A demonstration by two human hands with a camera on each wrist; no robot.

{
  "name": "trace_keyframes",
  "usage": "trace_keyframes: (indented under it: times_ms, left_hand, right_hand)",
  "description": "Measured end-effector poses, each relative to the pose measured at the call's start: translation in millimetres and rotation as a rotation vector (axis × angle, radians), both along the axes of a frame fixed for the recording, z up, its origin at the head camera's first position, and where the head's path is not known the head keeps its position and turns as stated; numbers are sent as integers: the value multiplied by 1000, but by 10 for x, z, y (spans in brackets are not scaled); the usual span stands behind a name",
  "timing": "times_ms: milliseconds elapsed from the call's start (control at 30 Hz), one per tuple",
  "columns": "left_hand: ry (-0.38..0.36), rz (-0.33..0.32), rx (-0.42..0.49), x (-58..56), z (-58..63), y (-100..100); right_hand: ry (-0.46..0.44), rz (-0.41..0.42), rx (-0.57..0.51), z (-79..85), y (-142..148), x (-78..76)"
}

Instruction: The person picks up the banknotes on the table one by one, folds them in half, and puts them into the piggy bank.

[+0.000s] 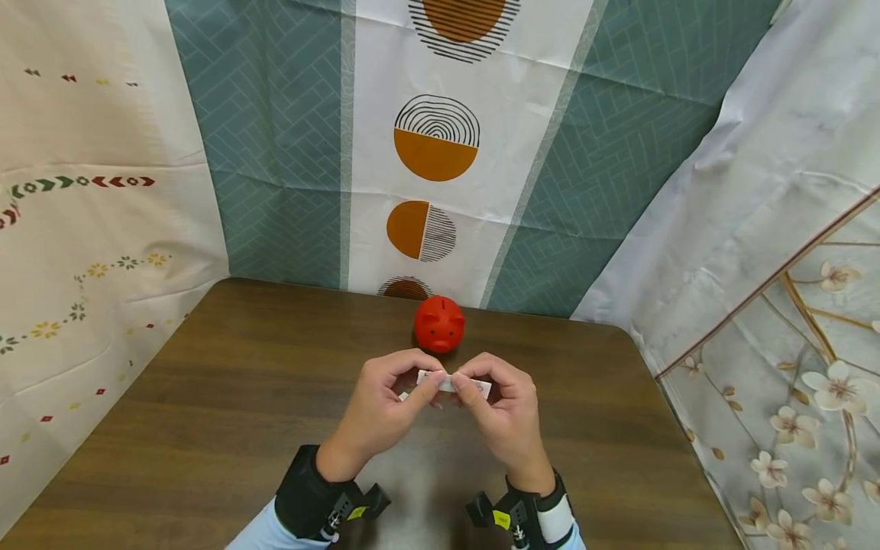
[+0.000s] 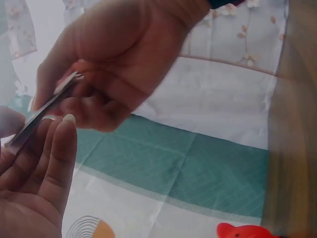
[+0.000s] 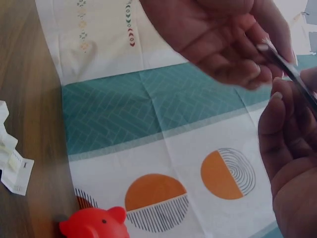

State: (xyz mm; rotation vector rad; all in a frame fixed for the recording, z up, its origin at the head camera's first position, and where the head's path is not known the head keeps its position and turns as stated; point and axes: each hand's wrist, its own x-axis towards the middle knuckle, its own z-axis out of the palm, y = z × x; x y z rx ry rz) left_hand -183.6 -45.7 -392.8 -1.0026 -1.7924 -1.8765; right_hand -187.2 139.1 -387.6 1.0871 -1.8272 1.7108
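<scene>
Apparently busy folding or flattening a narrow paper strip (image 1: 448, 386), held up above the wood-grained brown surface (image 1: 206, 428), near the piggy bank (image 1: 438, 325) and on the wearer's side of it. Pinching the strip between thumb and bent fingers of the left hand (image 1: 385, 405), and likewise with the right hand (image 1: 509, 412), with thumb tips close together near the middle; gripping nothing else visible. Probably calling next for firm, even pressure along the crease, without letting the layers spring apart. Thin, whitish and faintly printed on the face, but dark and slim edge-on in both wrist views, with a slightly splayed tip. Also lying on the surface, a creased, zigzag-edged white paper (image 3: 19, 173). Rounded, smooth and red for the piggy bank, with a slot on top; lightly wrinkled for the patterned cloth (image 1: 289, 137) behind.
</scene>
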Motion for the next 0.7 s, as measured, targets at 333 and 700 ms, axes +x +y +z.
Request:
trace_keyframes:
  times_ms: [333, 700]
  left_hand:
    - [44, 39, -13, -3, 14, -27]
    - [63, 77, -34, -5, 11, -18]
  right_hand:
    - [4, 3, 10, 0, -21, 4]
    - [-12, -42, 90, 5, -35, 18]
